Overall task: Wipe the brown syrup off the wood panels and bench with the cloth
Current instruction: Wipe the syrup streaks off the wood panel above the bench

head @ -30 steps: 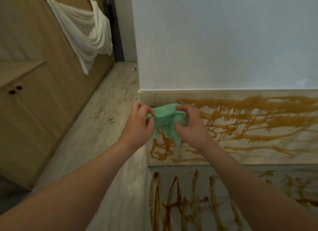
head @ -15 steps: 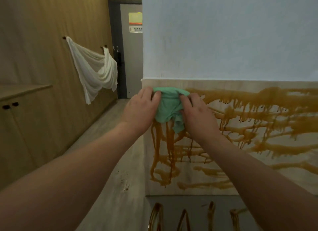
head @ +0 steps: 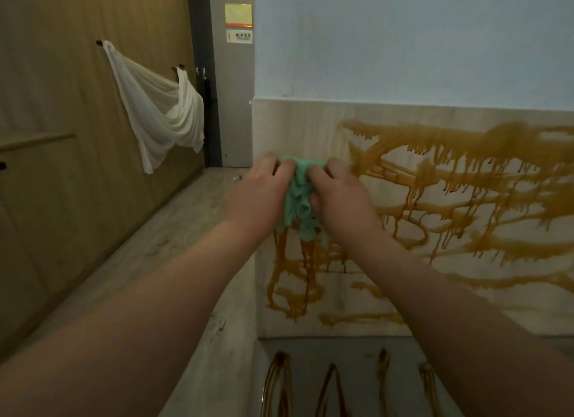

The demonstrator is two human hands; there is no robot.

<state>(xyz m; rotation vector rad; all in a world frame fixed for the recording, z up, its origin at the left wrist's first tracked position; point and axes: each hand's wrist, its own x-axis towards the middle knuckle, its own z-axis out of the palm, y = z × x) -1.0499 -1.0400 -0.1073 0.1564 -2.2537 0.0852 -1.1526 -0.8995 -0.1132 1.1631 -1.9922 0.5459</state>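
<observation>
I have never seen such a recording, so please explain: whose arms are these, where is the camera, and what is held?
No machine here. The camera sits on a person's head, looking forward and down, so you see that person's own arms. The left hand and the right hand both grip a bunched green cloth in front of the wood panel. Brown syrup drips across that panel, and streaks of it lie on the bench below. A white fabric hangs on the left wall.

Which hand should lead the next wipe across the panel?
Probably the right hand: it grips the green cloth beside the thick syrup; the left hand sits at the edge of the wood panel.
</observation>
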